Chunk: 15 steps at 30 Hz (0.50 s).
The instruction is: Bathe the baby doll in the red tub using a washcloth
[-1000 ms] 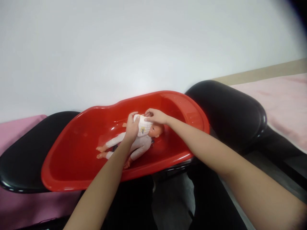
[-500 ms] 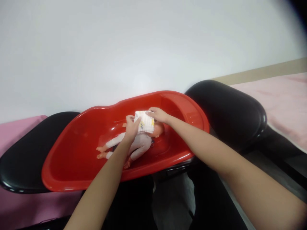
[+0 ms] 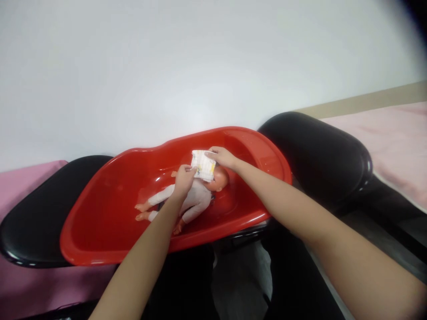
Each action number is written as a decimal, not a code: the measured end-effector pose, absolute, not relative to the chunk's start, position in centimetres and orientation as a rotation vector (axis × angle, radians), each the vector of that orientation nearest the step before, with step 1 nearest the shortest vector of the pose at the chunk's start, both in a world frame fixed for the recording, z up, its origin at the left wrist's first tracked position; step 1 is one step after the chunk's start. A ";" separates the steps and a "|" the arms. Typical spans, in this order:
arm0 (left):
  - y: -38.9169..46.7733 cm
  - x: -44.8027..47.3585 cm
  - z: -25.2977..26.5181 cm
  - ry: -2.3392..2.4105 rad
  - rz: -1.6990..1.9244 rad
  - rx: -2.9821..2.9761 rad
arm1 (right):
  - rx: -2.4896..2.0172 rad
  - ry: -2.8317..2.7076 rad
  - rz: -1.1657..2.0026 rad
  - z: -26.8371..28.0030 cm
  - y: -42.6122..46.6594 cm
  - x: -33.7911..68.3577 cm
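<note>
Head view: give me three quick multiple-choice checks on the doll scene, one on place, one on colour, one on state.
1. Where does the doll lie?
A. inside the tub
B. on the pink cover
C. on the black cushion

2. What colour is the tub?
A. blue
B. red
C. white

3. How is the folded cloth held?
A. by the left hand alone
B. lying loose, untouched
C. pinched by both hands

Answers:
1 A, its body and legs rest on the tub's floor.
2 B, rim and walls are glossy red.
3 C, the left hand pinches its near edge and the right hand its far corner, beside the doll's head.
</note>
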State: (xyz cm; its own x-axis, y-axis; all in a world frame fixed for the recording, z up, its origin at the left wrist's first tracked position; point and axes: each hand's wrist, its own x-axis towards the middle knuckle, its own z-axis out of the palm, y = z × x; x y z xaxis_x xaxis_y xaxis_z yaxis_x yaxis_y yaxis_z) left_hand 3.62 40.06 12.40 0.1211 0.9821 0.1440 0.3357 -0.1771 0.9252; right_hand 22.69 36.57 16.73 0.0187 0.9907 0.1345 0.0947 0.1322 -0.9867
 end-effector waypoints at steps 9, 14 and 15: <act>40.3 3.5 12.7 1.380 1.217 1.552 | -1.170 -1.227 1.135 17.6 35.8 22.4; 39.9 3.5 13.2 1.313 1.256 1.374 | -1.174 -1.241 1.125 17.5 35.9 22.4; 39.9 3.5 13.3 1.304 1.229 1.386 | -1.153 -1.242 1.135 17.5 35.9 22.4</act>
State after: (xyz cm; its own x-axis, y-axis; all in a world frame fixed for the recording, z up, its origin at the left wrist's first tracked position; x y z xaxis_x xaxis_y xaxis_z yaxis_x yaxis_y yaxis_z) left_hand 3.55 39.86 13.25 -0.0260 0.9945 0.1017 0.1607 -0.0962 0.9823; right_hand 22.37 35.88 17.49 0.0119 0.9962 0.0864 0.0037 0.0864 -0.9963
